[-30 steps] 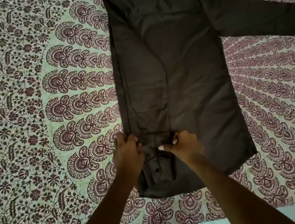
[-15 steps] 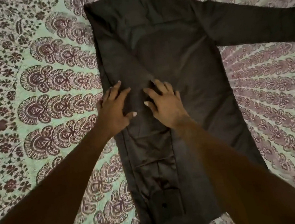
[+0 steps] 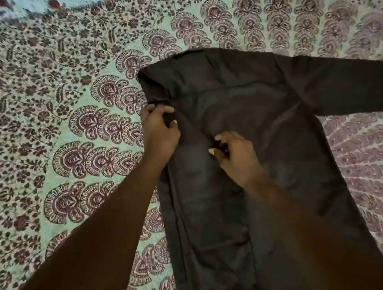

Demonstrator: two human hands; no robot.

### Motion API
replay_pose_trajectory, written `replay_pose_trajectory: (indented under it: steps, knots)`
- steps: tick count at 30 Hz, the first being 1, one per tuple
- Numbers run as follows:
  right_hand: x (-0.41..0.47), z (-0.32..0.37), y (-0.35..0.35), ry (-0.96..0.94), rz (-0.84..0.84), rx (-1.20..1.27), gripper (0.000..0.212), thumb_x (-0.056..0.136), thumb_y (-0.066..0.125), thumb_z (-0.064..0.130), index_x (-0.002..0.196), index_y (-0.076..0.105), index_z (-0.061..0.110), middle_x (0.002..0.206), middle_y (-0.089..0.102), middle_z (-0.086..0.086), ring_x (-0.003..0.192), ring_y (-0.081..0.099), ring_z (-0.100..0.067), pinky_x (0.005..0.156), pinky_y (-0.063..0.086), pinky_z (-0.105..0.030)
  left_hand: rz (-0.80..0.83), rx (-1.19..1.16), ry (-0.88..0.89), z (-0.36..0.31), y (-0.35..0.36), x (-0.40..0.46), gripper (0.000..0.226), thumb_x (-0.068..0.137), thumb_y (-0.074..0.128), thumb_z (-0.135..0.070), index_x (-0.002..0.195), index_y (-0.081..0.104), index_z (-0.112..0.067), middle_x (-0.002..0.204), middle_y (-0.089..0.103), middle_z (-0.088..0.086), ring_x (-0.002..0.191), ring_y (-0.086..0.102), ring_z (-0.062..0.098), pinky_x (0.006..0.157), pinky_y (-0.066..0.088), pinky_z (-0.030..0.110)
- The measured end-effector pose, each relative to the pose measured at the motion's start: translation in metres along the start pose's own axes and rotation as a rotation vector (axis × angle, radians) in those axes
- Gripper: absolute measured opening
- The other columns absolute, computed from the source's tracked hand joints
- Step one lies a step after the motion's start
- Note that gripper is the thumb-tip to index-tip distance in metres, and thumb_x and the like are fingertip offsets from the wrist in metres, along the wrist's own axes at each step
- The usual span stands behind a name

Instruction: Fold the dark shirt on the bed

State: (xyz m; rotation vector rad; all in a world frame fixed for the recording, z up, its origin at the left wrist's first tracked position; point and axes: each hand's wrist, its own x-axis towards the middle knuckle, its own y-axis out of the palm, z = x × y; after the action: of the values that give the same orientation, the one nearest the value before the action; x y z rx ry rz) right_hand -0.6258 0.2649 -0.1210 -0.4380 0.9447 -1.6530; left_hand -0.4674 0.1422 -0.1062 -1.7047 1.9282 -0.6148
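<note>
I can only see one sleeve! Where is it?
In the head view, the unfolded sleeve stretches right from the dark shirt across the patterned bedsheet, beyond the right hand.

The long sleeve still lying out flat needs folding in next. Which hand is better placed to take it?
Probably the right hand. It rests mid-body on the dark long-sleeved shirt, nearer the spread sleeve, which extends to that side. The left hand pinches the opposite, already folded edge.

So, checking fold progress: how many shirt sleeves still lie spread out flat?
1. One sleeve extends right from the dark shirt. The other looks folded in under the hands; it's hard to see.
</note>
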Motion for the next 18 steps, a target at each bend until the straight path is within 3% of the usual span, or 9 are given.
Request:
replay_pose_trajectory:
  steps: [2, 4, 5, 7, 9, 12, 14, 16, 18]
  knots:
    - [0.014, -0.006, -0.004, 0.046, 0.015, 0.1, 0.021, 0.087, 0.079, 0.022, 0.103, 0.071, 0.011, 0.094, 0.065, -0.002, 0.089, 0.065, -0.025, 0.082, 0.051, -0.026, -0.085, -0.024, -0.016, -0.001, 0.006, 0.022, 0.03, 0.085, 0.055, 0.009, 0.107, 0.069, -0.005, 0.128, 0.052, 0.019, 0.113, 0.056, 0.021, 0.095, 0.037, 0.007]
    - [0.02, -0.01, -0.009, 0.056, 0.05, 0.13, 0.015, 0.084, 0.081, 0.017, 0.095, 0.073, 0.01, 0.087, 0.064, 0.002, 0.084, 0.063, -0.018, 0.07, 0.041, -0.007, -0.154, -0.015, -0.04, 0.0, 0.012, 0.039, 0.028, 0.084, 0.054, 0.008, 0.103, 0.07, -0.007, 0.122, 0.057, 0.02, 0.106, 0.06, 0.022, 0.097, 0.046, 0.02]
    - [0.022, -0.012, -0.011, 0.049, 0.056, 0.137, 0.014, 0.084, 0.082, 0.016, 0.093, 0.073, 0.01, 0.086, 0.065, 0.001, 0.083, 0.062, -0.016, 0.069, 0.039, -0.003, -0.187, -0.022, -0.054, 0.001, 0.015, 0.047, 0.025, 0.085, 0.057, 0.006, 0.101, 0.07, -0.008, 0.121, 0.058, 0.018, 0.102, 0.063, 0.024, 0.097, 0.049, 0.026]
    - [0.023, -0.017, -0.013, 0.015, 0.048, 0.151, 0.013, 0.083, 0.082, 0.014, 0.092, 0.073, 0.009, 0.087, 0.068, -0.002, 0.081, 0.062, -0.015, 0.069, 0.038, -0.002, -0.261, -0.083, -0.11, -0.001, 0.019, 0.06, 0.02, 0.087, 0.064, 0.004, 0.099, 0.07, -0.01, 0.121, 0.053, 0.01, 0.091, 0.064, 0.018, 0.091, 0.052, 0.019]
    - [0.021, -0.021, -0.01, -0.038, 0.027, 0.152, 0.013, 0.083, 0.081, 0.012, 0.092, 0.072, 0.009, 0.087, 0.069, -0.004, 0.079, 0.063, -0.015, 0.071, 0.038, -0.003, -0.336, -0.179, -0.194, -0.003, 0.021, 0.073, 0.017, 0.086, 0.069, 0.004, 0.094, 0.07, -0.011, 0.109, 0.063, 0.005, 0.077, 0.063, 0.007, 0.078, 0.05, 0.007]
    - [0.019, -0.027, -0.004, -0.095, 0.002, 0.142, 0.012, 0.083, 0.08, 0.008, 0.092, 0.071, 0.01, 0.087, 0.068, -0.004, 0.075, 0.061, -0.013, 0.071, 0.039, -0.005, -0.312, -0.301, -0.278, -0.008, 0.028, 0.095, 0.032, 0.082, 0.066, 0.013, 0.072, 0.064, -0.018, 0.075, 0.068, -0.006, 0.069, 0.064, 0.003, 0.075, 0.055, 0.015]
    - [0.02, -0.029, -0.002, -0.122, 0.005, 0.13, 0.013, 0.084, 0.079, 0.006, 0.092, 0.07, 0.01, 0.087, 0.067, -0.003, 0.073, 0.059, -0.009, 0.07, 0.038, -0.002, -0.272, -0.272, -0.28, -0.009, 0.032, 0.103, 0.042, 0.08, 0.063, 0.015, 0.066, 0.062, -0.025, 0.072, 0.067, -0.009, 0.07, 0.066, 0.004, 0.077, 0.056, 0.018]
    - [0.022, -0.031, -0.002, -0.156, 0.017, 0.111, 0.013, 0.084, 0.078, 0.006, 0.093, 0.069, 0.01, 0.087, 0.066, -0.003, 0.073, 0.058, -0.009, 0.071, 0.037, -0.001, -0.243, -0.191, -0.255, -0.007, 0.034, 0.107, 0.038, 0.08, 0.06, 0.012, 0.071, 0.064, -0.024, 0.074, 0.068, -0.01, 0.073, 0.068, 0.007, 0.081, 0.059, 0.025]
    - [0.023, -0.033, -0.002, -0.191, 0.018, 0.085, 0.011, 0.086, 0.076, 0.008, 0.094, 0.068, 0.011, 0.087, 0.065, -0.003, 0.075, 0.062, -0.015, 0.072, 0.042, -0.01, -0.202, -0.068, -0.17, -0.004, 0.034, 0.106, 0.032, 0.079, 0.054, 0.009, 0.08, 0.068, -0.02, 0.082, 0.071, -0.005, 0.079, 0.069, 0.014, 0.083, 0.059, 0.031]
